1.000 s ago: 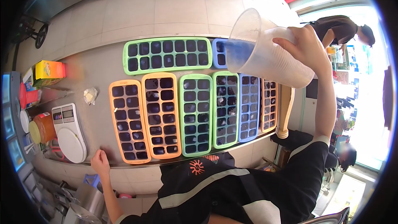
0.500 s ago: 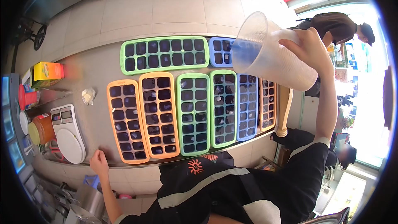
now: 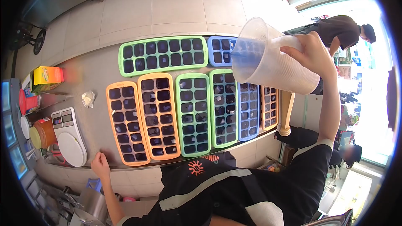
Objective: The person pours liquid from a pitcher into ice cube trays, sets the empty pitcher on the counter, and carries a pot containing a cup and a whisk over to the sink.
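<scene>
My right hand [image 3: 312, 54] grips a large translucent ribbed plastic cup [image 3: 289, 69]. The cup is tipped on its side, its mouth facing left above the blue ice cube tray [image 3: 217, 58] at the back, which it partly hides. Dark squares fill the compartments of the trays, some with small pale bits. A green ice cube tray [image 3: 162, 73] lies lengthwise at the back. In front stand orange [image 3: 144, 121], green [image 3: 179, 121] and blue [image 3: 248, 136] trays side by side. My left hand [image 3: 100, 165] rests at the table's front edge, fingers curled, nothing visible in it.
Left of the trays are a white kitchen scale [image 3: 71, 142], a small clear bag [image 3: 88, 99], a jar [image 3: 41, 134] and a yellow box [image 3: 47, 76]. A tan wooden-looking bar [image 3: 286, 115] stands at the right end. Another person [image 3: 341, 29] is beyond.
The cup and right hand have shifted slightly left and down in view. The trays also appear shifted a little left. My left hand stays at the edge.
</scene>
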`<state>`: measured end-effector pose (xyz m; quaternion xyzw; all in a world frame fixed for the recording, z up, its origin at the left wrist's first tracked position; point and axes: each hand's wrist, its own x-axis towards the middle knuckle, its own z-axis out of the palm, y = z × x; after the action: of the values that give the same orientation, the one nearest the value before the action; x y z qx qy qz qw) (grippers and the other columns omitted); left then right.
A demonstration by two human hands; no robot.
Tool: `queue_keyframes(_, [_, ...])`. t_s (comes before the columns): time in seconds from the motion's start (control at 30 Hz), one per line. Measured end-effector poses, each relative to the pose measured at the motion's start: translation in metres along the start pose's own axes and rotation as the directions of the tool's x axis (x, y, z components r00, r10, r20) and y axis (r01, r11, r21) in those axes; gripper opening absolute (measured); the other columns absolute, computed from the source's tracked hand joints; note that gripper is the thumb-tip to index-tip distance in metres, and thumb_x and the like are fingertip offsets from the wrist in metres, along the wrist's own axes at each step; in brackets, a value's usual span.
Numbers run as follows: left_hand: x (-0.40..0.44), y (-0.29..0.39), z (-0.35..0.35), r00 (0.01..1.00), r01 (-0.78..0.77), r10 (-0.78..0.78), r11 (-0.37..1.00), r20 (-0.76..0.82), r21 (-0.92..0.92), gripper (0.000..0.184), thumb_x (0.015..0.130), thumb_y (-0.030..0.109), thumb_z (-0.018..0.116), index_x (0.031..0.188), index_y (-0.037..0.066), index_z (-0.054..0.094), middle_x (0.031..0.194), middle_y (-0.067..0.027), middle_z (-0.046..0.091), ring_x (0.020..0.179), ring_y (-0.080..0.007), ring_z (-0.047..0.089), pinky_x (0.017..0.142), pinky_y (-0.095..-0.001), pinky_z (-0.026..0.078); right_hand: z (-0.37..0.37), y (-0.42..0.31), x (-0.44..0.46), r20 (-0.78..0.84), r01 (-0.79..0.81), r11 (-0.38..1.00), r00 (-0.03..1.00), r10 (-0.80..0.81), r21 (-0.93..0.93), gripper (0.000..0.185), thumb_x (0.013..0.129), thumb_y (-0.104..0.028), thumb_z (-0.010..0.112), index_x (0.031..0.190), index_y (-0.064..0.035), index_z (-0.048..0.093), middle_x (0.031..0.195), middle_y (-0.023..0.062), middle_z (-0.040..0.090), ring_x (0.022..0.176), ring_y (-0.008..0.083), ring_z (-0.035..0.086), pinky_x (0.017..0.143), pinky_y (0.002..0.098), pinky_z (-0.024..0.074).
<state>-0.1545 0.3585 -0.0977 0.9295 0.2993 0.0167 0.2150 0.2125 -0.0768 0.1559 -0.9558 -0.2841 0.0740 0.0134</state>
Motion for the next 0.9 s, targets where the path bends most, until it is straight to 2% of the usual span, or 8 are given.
queue_keyframes(0.1, [0.0000,0.0006,-0.0001,1.000,0.007,-0.007,1.000,0.009,-0.001,0.024,0.076,0.018,0.046,0.059,0.001,0.043,0.043,-0.0113,0.034,0.037,-0.0202,0.034,0.040,-0.0335,0.025,-0.0017,-0.0021,0.0018,0.026,0.005,1.000,1.000,-0.004,-0.024,0.028,0.068,-0.023,0.061,0.068,0.0048,0.060,0.053,0.0166,0.052,0.046,0.0254,0.050,0.050,0.0290,0.0416])
queue_keyframes(0.2, [-0.0003,0.0009,0.0004,1.000,0.002,-0.002,1.000,0.000,-0.003,0.025,0.076,0.019,0.046,0.059,0.001,0.043,0.043,-0.0115,0.035,0.037,-0.0211,0.034,0.040,-0.0339,0.025,-0.0013,-0.0038,0.0043,0.042,-0.021,0.999,0.999,0.020,0.028,0.029,0.068,-0.024,0.060,0.067,0.0049,0.060,0.053,0.0170,0.053,0.046,0.0256,0.050,0.050,0.0295,0.0417])
queue_keyframes(0.3, [-0.0007,-0.0004,0.0005,1.000,-0.008,0.008,1.000,-0.005,0.001,0.025,0.076,0.019,0.046,0.059,0.002,0.043,0.043,-0.0116,0.035,0.037,-0.0221,0.035,0.040,-0.0344,0.025,-0.0012,-0.0058,0.0051,0.035,-0.028,0.999,0.999,0.028,-0.018,0.031,0.068,-0.026,0.060,0.066,0.0051,0.060,0.053,0.0169,0.052,0.046,0.0256,0.050,0.050,0.0298,0.0417])
queue_keyframes(0.37, [-0.0005,-0.0010,0.0003,1.000,-0.011,0.011,1.000,-0.002,0.005,0.025,0.076,0.019,0.046,0.059,0.002,0.043,0.043,-0.0117,0.035,0.037,-0.0225,0.035,0.040,-0.0346,0.026,0.0000,-0.0052,0.0061,0.022,-0.002,0.994,1.000,0.005,-0.113,0.033,0.068,-0.028,0.060,0.065,0.0053,0.059,0.051,0.0164,0.051,0.046,0.0256,0.050,0.049,0.0299,0.0416])
queue_keyframes(0.5, [-0.0002,-0.0007,0.0006,1.000,-0.012,0.012,1.000,-0.006,0.000,0.024,0.076,0.018,0.046,0.059,0.002,0.044,0.043,-0.0116,0.035,0.037,-0.0221,0.036,0.040,-0.0342,0.026,0.0018,-0.0063,0.0075,0.021,-0.018,0.993,1.000,0.021,-0.120,0.034,0.068,-0.029,0.060,0.062,0.0048,0.058,0.050,0.0156,0.050,0.046,0.0252,0.050,0.049,0.0300,0.0416])
queue_keyframes(0.57, [-0.0003,-0.0004,0.0009,1.000,-0.015,0.015,1.000,-0.016,-0.006,0.023,0.076,0.018,0.046,0.059,0.002,0.044,0.043,-0.0115,0.035,0.037,-0.0217,0.035,0.040,-0.0339,0.026,0.0042,-0.0056,0.0062,-0.093,0.084,0.980,0.990,-0.102,-0.181,0.034,0.067,-0.029,0.061,0.061,0.0042,0.058,0.048,0.0147,0.049,0.045,0.0243,0.049,0.049,0.0299,0.0415])
queue_keyframes(0.8, [0.0004,0.0051,-0.0021,1.000,-0.005,0.005,1.000,-0.007,-0.017,0.023,0.076,0.017,0.046,0.059,0.002,0.043,0.043,-0.0114,0.035,0.037,-0.0204,0.034,0.040,-0.0333,0.025,0.0028,-0.0098,0.0085,-0.050,0.067,0.980,0.996,-0.078,-0.189,0.031,0.067,-0.027,0.061,0.062,0.0039,0.058,0.048,0.0150,0.049,0.044,0.0241,0.049,0.048,0.0293,0.0413])
queue_keyframes(0.9, [0.0001,0.0012,-0.0010,1.000,-0.013,0.013,1.000,-0.005,-0.012,0.023,0.076,0.017,0.046,0.059,0.002,0.043,0.043,-0.0113,0.034,0.037,-0.0203,0.034,0.040,-0.0332,0.025,0.0016,-0.0070,0.0100,0.024,0.061,0.995,0.998,-0.059,-0.083,0.032,0.067,-0.027,0.061,0.061,0.0043,0.058,0.048,0.0152,0.049,0.043,0.0242,0.049,0.048,0.0290,0.0410])
